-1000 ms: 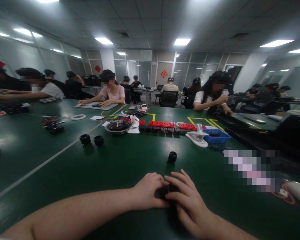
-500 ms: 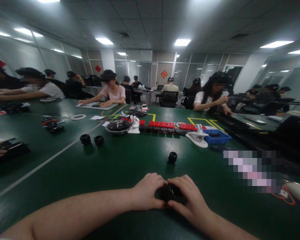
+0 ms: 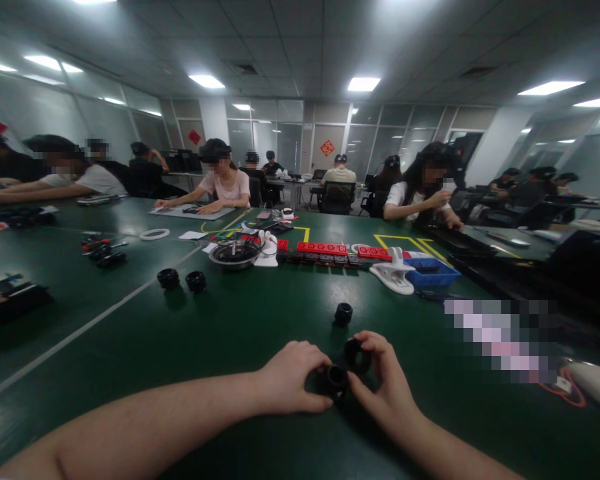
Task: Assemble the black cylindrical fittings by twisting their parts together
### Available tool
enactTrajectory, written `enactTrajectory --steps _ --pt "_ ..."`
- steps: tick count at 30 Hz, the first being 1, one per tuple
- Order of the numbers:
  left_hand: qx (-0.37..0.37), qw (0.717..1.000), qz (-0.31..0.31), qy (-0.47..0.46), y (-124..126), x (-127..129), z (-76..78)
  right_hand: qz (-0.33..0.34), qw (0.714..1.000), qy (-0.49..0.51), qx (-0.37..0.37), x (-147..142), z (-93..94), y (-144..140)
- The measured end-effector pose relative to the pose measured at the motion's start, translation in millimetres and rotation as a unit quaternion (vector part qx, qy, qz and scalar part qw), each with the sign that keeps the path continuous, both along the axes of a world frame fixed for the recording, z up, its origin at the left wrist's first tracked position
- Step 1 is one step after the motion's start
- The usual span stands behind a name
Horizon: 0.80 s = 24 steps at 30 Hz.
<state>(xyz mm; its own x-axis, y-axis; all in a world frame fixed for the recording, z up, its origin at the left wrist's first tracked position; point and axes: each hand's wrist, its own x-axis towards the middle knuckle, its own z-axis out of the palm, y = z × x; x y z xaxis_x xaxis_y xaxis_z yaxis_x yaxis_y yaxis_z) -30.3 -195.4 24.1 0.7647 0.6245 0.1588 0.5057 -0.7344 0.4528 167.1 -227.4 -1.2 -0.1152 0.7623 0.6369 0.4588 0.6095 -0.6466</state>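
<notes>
Head view, green work table (image 3: pixel 190 347). Both hands meet low at centre, at 6 o'clock of the frame.

Left hand (image 3: pixel 290 377): fingers curled narrow, thumb and fingertips closed on a small black threaded fitting (image 3: pixel 337 379), which sits just above the table surface between the two hands.

Right hand (image 3: pixel 387 390): fingers closed on a black ring nut (image 3: pixel 357 355), pinched between thumb and forefinger. The ring nut is tilted, its opening facing the camera, and lies at 1 o'clock of the fitting, touching or just beside it; contact cannot be confirmed.

A third black fitting (image 3: pixel 343 313) stands alone on the table at 12 o'clock of the hands, near but apart from them. Two more black fittings (image 3: pixel 182 280) stand side by side at 10 o'clock, well apart. Further back, at 11 o'clock, a round metal dish (image 3: pixel 235 253); at 12 o'clock, a row of red blocks (image 3: pixel 337 249); at 1 o'clock, a white clamp (image 3: pixel 393 273) just beside a blue tray (image 3: pixel 433 274).

Other persons are seated around the far side of the table.
</notes>
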Motion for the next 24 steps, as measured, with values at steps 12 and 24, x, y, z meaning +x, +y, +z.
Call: enactTrajectory --steps 12,24 --pt "0.015 0.999 0.027 0.026 27 -14 8.6 0.000 0.980 -0.100 -0.175 1 3.1 5" --pt "0.013 0.999 0.025 -0.043 27 -16 5.5 -0.080 0.970 -0.152 -0.172 5 3.0 11"
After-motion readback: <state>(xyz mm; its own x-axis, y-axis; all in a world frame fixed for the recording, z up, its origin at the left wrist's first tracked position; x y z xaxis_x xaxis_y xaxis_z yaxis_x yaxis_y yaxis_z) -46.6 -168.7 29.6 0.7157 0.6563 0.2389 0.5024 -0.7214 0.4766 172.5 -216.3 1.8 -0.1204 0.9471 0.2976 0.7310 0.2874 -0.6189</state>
